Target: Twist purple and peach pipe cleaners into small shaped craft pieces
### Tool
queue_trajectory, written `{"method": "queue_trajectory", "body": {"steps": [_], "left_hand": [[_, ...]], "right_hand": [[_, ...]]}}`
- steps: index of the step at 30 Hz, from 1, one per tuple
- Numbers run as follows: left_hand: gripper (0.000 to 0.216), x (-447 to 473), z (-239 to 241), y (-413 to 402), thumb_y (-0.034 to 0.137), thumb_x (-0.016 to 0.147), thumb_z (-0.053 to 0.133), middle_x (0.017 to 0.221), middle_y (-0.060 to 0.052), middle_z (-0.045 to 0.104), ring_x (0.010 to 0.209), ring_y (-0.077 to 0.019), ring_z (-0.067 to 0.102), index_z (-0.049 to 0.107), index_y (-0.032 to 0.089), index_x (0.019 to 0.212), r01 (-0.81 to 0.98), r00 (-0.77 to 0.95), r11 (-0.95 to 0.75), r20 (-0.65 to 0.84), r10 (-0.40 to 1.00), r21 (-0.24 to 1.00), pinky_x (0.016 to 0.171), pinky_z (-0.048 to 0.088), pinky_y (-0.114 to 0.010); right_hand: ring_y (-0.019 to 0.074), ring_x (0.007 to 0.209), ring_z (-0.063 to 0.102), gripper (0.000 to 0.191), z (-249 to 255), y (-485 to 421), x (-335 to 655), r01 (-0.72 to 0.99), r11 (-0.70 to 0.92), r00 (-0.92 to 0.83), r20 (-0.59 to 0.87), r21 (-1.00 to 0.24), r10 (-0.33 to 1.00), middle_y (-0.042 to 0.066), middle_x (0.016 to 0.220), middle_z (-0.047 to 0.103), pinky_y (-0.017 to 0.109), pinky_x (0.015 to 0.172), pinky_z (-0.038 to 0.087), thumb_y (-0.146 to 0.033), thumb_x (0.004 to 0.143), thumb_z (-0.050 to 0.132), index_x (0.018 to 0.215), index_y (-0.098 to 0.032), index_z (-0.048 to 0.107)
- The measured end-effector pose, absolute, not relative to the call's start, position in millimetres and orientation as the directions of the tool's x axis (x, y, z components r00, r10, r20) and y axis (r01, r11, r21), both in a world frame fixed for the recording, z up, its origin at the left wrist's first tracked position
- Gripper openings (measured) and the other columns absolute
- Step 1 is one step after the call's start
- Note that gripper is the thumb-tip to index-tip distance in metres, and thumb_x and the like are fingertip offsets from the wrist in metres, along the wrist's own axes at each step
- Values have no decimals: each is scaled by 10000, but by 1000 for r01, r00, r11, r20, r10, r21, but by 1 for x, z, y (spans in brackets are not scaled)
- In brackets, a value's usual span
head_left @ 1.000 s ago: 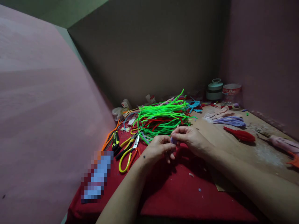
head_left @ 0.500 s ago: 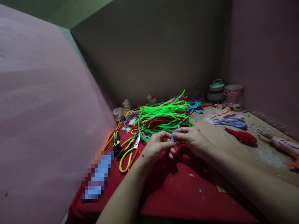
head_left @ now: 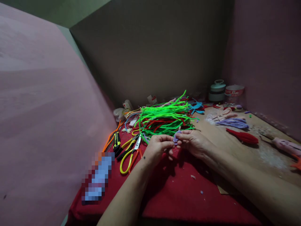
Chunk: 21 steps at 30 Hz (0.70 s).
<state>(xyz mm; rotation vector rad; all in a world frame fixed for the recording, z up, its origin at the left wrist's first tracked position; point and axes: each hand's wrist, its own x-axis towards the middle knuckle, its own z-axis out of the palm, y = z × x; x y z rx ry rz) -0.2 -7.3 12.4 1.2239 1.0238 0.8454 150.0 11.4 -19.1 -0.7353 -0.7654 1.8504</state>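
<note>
Between the fingertips of both hands is a small purple pipe cleaner [head_left: 176, 137], bent into a compact shape. My left hand [head_left: 162, 147] pinches its left side, and my right hand [head_left: 193, 141] grips it from the right. Both hands are closed on it above the red cloth [head_left: 178, 194]. Just behind them lies a heap of green pipe cleaners [head_left: 164, 113] with red ones [head_left: 155, 125] among it. Scissors [head_left: 131, 157] with yellow and orange handles rest left of my left hand. My fingers cover part of the purple piece.
Pliers [head_left: 128, 147] and a yellow-black utility knife [head_left: 117, 142] lie at the left. On the brown board [head_left: 211, 135] are purple pipe cleaners [head_left: 232, 123] and a red bundle [head_left: 243, 137]. A teal container [head_left: 217, 91] stands at the back beside a red-rimmed tub [head_left: 234, 91].
The fingers have shifted slightly around the purple piece, which now shows a more open, upright shape. Both hands stay in about the same place.
</note>
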Motion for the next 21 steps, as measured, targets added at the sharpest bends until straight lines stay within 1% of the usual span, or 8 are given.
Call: {"method": "queue_trajectory", "body": {"steps": [4,8,11,13,17,19,21], "left_hand": [[152,2,11,-8,198,616,639,562,-5,557,391,-76,477,606,90,719,-16,320,199,-184,930,980,364,465,-234],[174,-1,12,-7,216,618,652,611,-13,571,412,-80,501,578,98,723,-55,365,220,-186,912,974,388,480,-241],[200,-2,12,-6,239,638,661,660,-16,582,452,-83,523,571,107,757,-56,395,206,-168,903,977,426,492,-243],[216,-2,11,-6,274,653,668,655,-6,581,448,-78,520,567,117,762,-37,409,171,-141,902,985,418,470,-222],[255,-2,12,-6,345,661,672,499,29,528,365,-67,456,551,125,704,47,345,108,-118,931,993,351,383,-185],[271,-1,13,-6,364,652,676,475,34,515,356,-73,449,546,129,688,64,304,105,-120,945,992,343,383,-193],[275,0,15,-6,367,640,681,468,34,513,355,-81,453,546,131,679,75,287,99,-117,951,992,341,392,-205]], "right_hand": [[82,451,532,164,-19,11,150,-559,-342,-359,-151,-755,921,17,533,588,216,492,482,-185,582,747,579,-120,596],[85,459,532,186,-17,11,150,-549,-322,-366,-124,-772,922,20,548,595,231,507,479,-215,578,755,600,-119,598],[82,463,527,212,-17,11,149,-530,-256,-316,-91,-808,944,16,554,592,233,508,470,-249,565,767,595,-119,602],[76,462,521,220,-16,10,149,-521,-221,-272,-85,-824,959,2,542,582,223,502,456,-250,549,776,591,-125,600],[87,509,538,221,-18,10,149,-517,-173,-276,-29,-838,961,0,578,593,229,533,457,-278,562,767,628,-133,614],[91,516,536,232,-17,11,150,-520,-167,-281,-17,-838,960,6,588,597,234,535,458,-320,584,747,653,-131,631],[85,493,524,246,-16,11,151,-505,-175,-261,-44,-845,964,9,574,599,226,511,448,-338,578,744,643,-128,634]]}}
